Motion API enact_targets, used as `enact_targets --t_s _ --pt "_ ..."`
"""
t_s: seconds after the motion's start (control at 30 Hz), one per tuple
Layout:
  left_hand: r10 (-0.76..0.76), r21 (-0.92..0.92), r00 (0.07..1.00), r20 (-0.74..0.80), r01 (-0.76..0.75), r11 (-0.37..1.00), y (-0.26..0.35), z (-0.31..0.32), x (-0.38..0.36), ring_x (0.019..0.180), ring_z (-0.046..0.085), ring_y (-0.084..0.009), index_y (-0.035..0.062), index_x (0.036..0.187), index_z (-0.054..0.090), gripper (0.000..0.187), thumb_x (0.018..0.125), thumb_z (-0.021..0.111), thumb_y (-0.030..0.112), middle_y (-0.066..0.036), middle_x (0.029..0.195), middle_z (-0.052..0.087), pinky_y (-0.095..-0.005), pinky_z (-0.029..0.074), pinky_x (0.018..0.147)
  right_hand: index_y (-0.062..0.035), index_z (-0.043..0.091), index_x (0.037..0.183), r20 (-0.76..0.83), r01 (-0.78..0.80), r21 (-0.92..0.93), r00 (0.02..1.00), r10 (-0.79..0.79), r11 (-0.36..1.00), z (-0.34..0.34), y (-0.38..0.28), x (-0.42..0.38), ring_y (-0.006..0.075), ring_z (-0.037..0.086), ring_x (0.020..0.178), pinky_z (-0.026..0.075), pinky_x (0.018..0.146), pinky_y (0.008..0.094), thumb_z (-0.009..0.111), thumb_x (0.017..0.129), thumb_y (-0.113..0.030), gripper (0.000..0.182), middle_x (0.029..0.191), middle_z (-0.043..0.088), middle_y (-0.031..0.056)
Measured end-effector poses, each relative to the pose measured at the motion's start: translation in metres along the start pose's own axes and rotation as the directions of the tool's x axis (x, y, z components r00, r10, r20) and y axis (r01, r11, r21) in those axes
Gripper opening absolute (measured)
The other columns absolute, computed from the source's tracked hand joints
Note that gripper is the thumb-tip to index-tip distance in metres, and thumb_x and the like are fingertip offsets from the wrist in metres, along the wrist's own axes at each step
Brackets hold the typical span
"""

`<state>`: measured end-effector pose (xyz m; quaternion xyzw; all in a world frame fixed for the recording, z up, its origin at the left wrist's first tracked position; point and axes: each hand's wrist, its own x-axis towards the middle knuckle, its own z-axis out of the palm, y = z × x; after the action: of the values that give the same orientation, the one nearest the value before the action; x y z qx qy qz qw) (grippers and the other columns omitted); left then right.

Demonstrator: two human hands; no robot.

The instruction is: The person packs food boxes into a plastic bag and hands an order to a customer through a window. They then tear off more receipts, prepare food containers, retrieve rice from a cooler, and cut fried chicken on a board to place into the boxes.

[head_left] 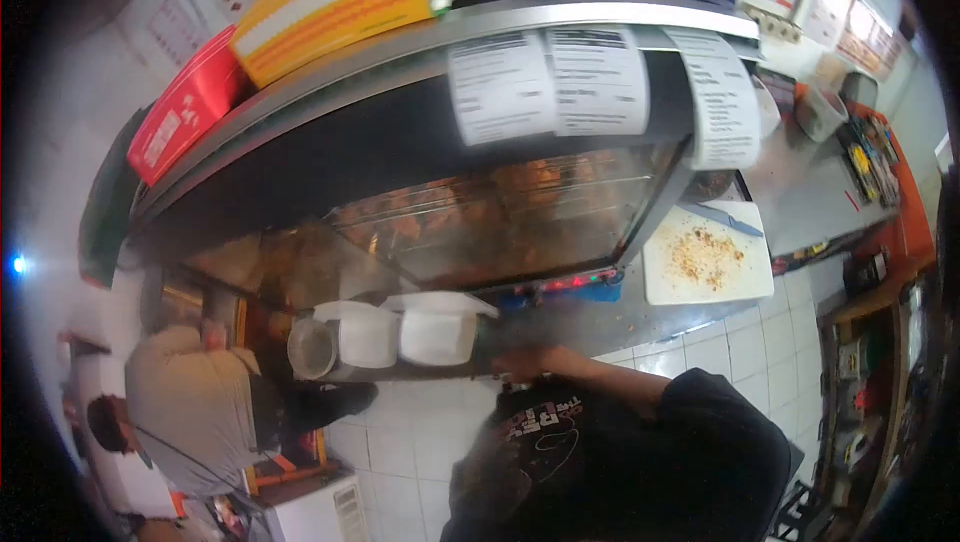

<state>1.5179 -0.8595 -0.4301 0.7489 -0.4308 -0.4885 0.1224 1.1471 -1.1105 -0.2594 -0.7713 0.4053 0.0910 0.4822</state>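
Note:
My right hand [522, 363] is held in front of my dark T-shirt, by the front edge of the counter. Its fingers are dark and blurred, so their grip cannot be made out. My left hand is out of sight. Left of my right hand, two white foam boxes [437, 336] [368, 335] stand open on the counter edge, beside a round clear plastic tub [312, 348]. Behind them is a glass-fronted warming cabinet [500, 222] with browned food inside, its glass hazy.
A white cutting board [660, 277] with crumbs and a knife [722, 219] lies at right. Three printed slips [502, 90] hang from the cabinet's top. Another person [195, 407] in a light shirt stands at left. Shelves [870, 382] flank the tiled floor on the right.

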Motion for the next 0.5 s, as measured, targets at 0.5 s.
enact_targets --t_s 0.5 --pt "-0.217 -0.054 0.975 -0.047 0.215 0.975 -0.143 0.027 -0.057 0.074 0.066 -0.0226 0.0009 0.100 0.069 0.024 0.088 0.059 0.019 -0.013 0.087 0.069 -0.0355 0.055 0.068 -0.0036 0.050 0.134 0.309 0.075 0.059 0.947 -0.089 0.995 0.030 -0.099 0.058 0.0337 0.067 0.099 0.051 0.085 0.0419 0.065 0.089 -0.035 0.057 0.109 0.067 0.0243"
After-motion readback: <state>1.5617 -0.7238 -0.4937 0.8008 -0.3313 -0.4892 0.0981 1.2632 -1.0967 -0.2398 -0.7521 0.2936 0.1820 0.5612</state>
